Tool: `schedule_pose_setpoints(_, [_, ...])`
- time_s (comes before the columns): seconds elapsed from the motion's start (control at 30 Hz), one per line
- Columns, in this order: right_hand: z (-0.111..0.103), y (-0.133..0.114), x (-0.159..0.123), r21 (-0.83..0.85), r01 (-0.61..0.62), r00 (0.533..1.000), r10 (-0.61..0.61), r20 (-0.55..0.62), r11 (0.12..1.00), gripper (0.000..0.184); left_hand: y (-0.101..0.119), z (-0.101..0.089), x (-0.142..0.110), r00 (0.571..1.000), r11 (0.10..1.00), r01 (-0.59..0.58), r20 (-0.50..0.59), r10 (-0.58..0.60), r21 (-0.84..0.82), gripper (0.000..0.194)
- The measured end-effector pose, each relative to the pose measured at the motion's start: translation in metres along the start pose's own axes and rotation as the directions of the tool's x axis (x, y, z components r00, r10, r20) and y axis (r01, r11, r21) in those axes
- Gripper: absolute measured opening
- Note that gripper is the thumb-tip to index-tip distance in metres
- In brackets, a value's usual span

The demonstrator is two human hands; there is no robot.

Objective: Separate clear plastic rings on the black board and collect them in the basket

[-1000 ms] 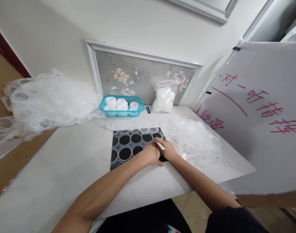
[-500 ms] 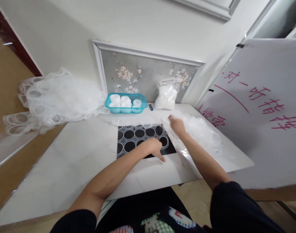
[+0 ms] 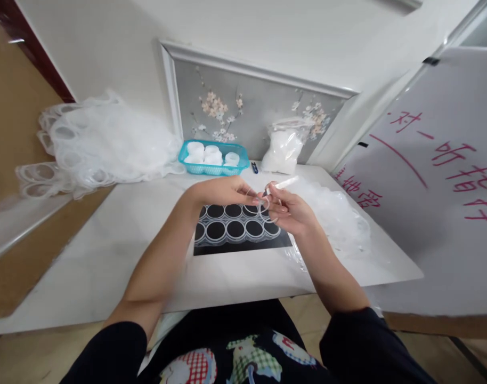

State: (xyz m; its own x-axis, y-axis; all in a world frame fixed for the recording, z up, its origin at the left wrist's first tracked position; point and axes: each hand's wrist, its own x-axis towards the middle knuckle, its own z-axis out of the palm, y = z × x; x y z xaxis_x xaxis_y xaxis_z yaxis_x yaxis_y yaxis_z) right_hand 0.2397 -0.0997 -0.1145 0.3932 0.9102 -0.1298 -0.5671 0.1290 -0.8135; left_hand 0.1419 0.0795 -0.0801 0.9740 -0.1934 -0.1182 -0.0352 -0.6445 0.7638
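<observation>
A sheet of joined translucent plastic rings point(image 3: 235, 229) lies over a black mat point(image 3: 243, 247) on the white table. Above its far right corner, my left hand point(image 3: 227, 190) pinches the raised edge of the ring sheet, its fingertips close to those of my right hand. My right hand point(image 3: 289, 208) is closed around a slim white stick-like tool point(image 3: 286, 183) whose exact kind I cannot make out. A loose-looking ring edge shows between the two hands. My fingers partly cover the sheet's far row.
A blue basket point(image 3: 215, 170) with white ring-shaped pieces stands at the back, near small dark snips point(image 3: 254, 167) and a clear bag of white material point(image 3: 284, 146). Ring sheets are piled at left point(image 3: 115, 144) and right point(image 3: 339, 218). A whiteboard point(image 3: 447, 224) borders the right side.
My right hand has come from the right-hand pile to the mat's far right corner and now shows a white tool. My left hand has lifted the sheet's edge there. The view has shifted slightly.
</observation>
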Motion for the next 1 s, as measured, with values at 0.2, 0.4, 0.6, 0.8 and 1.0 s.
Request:
schedule_pose_setpoints(0.2, [0.035,-0.011,-0.018,0.029,-0.012,0.987,0.007,0.159,1.0,0.013,0.023,-0.012,-0.033,0.994,0.951,-0.042,0.083,0.07,-0.306,0.028])
schedule_pose_setpoints(0.4, [0.046,-0.015,-0.019,-0.068,0.105,0.975,-0.09,0.201,0.992,0.021,0.03,-0.016,-0.052,0.998,0.95,-0.055,-0.011,0.055,-0.307,0.03])
schedule_pose_setpoints(0.6, [0.046,-0.014,-0.019,-0.215,0.222,0.944,-0.155,0.29,0.951,0.025,0.042,-0.017,-0.068,0.998,0.963,-0.051,-0.053,0.038,-0.266,0.028])
schedule_pose_setpoints(0.8, [0.046,-0.013,-0.021,-0.167,0.158,0.937,-0.094,0.338,0.973,0.028,0.043,-0.021,-0.077,0.997,0.947,-0.07,-0.061,0.054,-0.314,0.022])
schedule_pose_setpoints(1.0, [0.047,-0.013,-0.023,-0.032,0.075,0.938,-0.059,0.341,0.997,0.024,0.044,-0.022,-0.081,0.998,0.918,-0.061,-0.046,0.047,-0.391,0.015])
